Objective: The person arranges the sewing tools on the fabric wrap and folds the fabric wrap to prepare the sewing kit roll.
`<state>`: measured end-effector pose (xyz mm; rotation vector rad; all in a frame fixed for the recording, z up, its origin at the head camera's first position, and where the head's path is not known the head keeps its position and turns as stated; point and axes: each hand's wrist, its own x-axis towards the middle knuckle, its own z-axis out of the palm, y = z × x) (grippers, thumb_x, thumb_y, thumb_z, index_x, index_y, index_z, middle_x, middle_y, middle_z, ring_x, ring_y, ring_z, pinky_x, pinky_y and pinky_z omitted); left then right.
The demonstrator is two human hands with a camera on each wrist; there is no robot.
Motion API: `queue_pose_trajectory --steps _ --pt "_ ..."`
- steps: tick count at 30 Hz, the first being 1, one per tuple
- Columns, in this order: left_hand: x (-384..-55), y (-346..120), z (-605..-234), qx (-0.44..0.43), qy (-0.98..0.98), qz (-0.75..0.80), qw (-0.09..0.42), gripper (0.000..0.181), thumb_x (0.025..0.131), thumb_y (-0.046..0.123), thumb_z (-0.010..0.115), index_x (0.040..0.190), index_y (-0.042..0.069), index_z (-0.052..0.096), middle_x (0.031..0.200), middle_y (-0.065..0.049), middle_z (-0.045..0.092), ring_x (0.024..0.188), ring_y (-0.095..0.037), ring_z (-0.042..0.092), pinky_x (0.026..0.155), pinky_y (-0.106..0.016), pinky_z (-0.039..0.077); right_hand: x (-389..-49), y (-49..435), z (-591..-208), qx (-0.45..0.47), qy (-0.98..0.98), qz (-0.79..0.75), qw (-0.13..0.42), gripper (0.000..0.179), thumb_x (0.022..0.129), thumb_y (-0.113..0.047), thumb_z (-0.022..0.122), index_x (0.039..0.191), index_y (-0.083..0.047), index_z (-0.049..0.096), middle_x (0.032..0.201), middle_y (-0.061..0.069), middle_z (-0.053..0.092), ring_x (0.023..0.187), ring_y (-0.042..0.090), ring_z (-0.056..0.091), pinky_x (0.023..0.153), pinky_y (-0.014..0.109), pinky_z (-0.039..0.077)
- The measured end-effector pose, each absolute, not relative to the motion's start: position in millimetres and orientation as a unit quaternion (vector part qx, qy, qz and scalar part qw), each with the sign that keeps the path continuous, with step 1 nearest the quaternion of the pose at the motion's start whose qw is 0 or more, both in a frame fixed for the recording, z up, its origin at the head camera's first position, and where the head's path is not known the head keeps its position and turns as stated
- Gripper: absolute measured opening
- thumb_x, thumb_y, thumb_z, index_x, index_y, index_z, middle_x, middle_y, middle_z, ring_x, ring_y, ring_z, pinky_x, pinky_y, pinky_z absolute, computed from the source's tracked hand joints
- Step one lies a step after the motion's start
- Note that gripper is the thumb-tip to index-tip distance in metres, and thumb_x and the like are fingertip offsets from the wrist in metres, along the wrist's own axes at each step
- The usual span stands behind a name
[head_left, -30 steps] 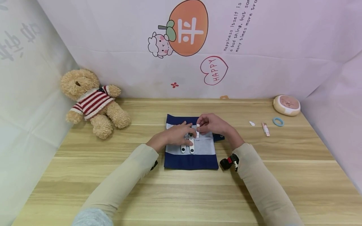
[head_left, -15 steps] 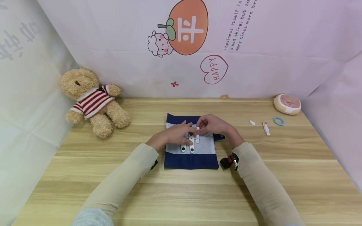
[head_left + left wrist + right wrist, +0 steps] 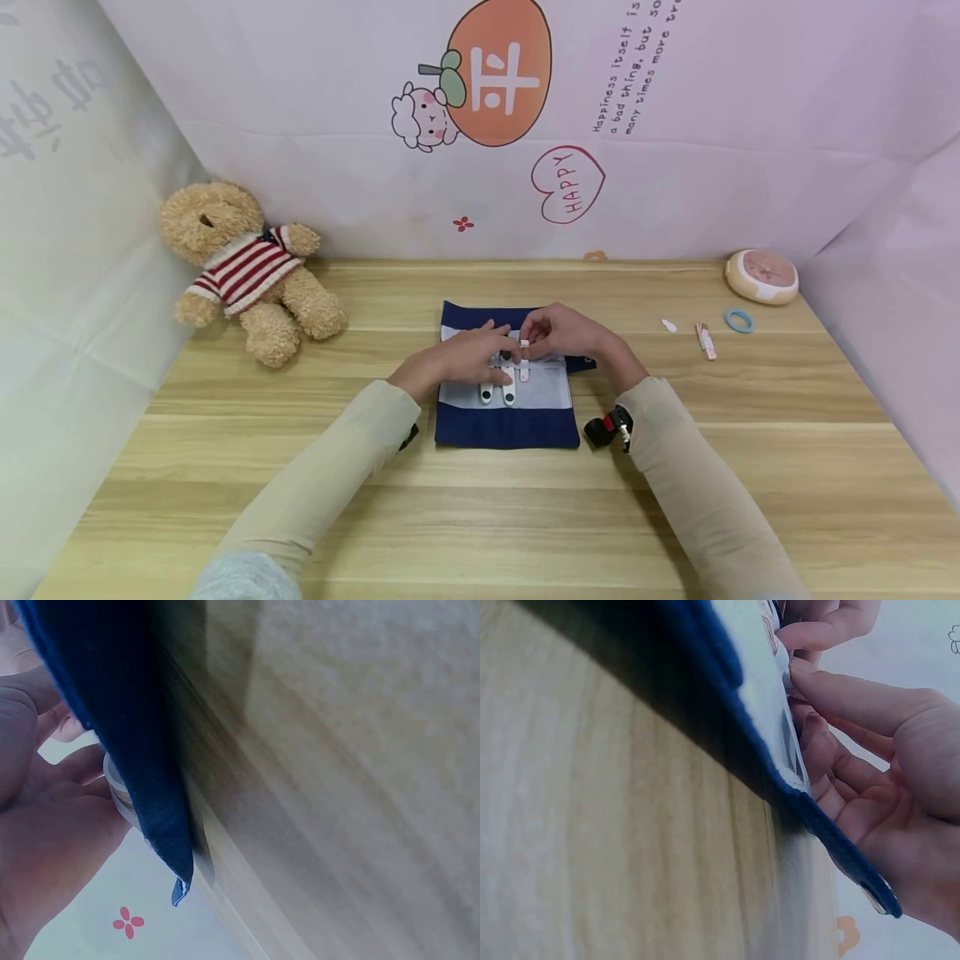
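A navy fabric pouch (image 3: 506, 427) with a pale lining lies unfolded on the table. My right hand (image 3: 566, 329) pinches the upper end of a slim white tool (image 3: 524, 372) between thumb and fingertips. The lower end of that tool shows through a clear pocket in the lining. To its left, two white tools with black dots (image 3: 510, 392) sit side by side. My left hand (image 3: 468, 357) rests over them with spread, relaxed fingers, covering their upper parts. From the right wrist view, the fingertips of both hands come close together at the pocket.
A teddy bear (image 3: 247, 275) in a striped sweater leans at the back left. On the right lie a small white piece (image 3: 669, 326), a pink-and-white clipper-like item (image 3: 705, 342) and a blue ring (image 3: 739, 321). A rounded beige case (image 3: 762, 277) sits at the back right corner.
The slim white tool has slid down toward me into the clear pocket, my right fingertips lowering slightly with it. My left hand has stayed in place.
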<state>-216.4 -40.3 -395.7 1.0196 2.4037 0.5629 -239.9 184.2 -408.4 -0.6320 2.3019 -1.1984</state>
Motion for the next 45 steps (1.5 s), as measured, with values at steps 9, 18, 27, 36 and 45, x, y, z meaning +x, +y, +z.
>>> queue_pose_trajectory --steps 9,18,27,36,45 --pt "-216.0 -40.0 -396.1 0.365 0.878 0.206 0.232 0.028 0.097 0.028 0.071 0.123 0.019 0.067 0.163 -0.018 0.027 0.151 -0.044 0.01 0.119 -0.056 0.021 -239.5 183.4 -406.6 -0.246 0.839 -0.423 0.238 0.012 0.087 0.001 0.076 0.098 0.003 0.07 0.084 0.009 0.067 0.073 0.02 0.054 0.065 0.027 0.045" --pt "-215.1 -40.1 -394.5 0.365 0.877 0.206 0.233 0.029 0.097 0.028 0.071 0.124 0.019 0.066 0.163 -0.019 0.028 0.151 -0.044 0.011 0.12 -0.057 0.019 -238.3 183.9 -406.1 -0.252 0.846 -0.408 0.232 0.011 0.088 0.0 0.075 0.099 0.002 0.072 0.086 0.01 0.068 0.075 0.021 0.056 0.067 0.028 0.046" --pt "-215.6 -41.6 -394.8 0.362 0.875 0.224 0.231 0.034 0.1 0.027 0.068 0.132 0.017 0.066 0.162 -0.016 0.033 0.152 -0.041 0.012 0.121 -0.054 0.016 -239.6 194.9 -409.2 -0.236 0.857 -0.412 0.203 0.02 0.091 -0.006 0.074 0.109 0.001 0.07 0.097 0.01 0.07 0.085 0.022 0.062 0.069 0.03 0.052" --pt "-219.3 -41.7 -394.9 0.361 0.891 0.225 0.159 0.037 0.101 0.027 0.067 0.135 0.014 0.063 0.151 -0.007 0.051 0.146 -0.023 0.037 0.118 -0.041 0.03 -234.8 227.8 -399.3 -0.178 0.886 -0.419 0.084 0.025 0.096 -0.015 0.071 0.116 0.0 0.069 0.102 0.012 0.068 0.089 0.026 0.058 0.072 0.032 0.049" --pt "-219.5 -39.3 -395.5 0.358 0.897 0.221 0.135 0.044 0.1 0.032 0.067 0.139 0.013 0.06 0.144 -0.005 0.057 0.137 -0.022 0.048 0.113 -0.039 0.037 -226.9 279.4 -394.8 -0.114 0.901 -0.414 0.058 0.035 0.099 -0.023 0.069 0.121 0.004 0.066 0.113 0.017 0.066 0.102 0.027 0.059 0.084 0.029 0.049"
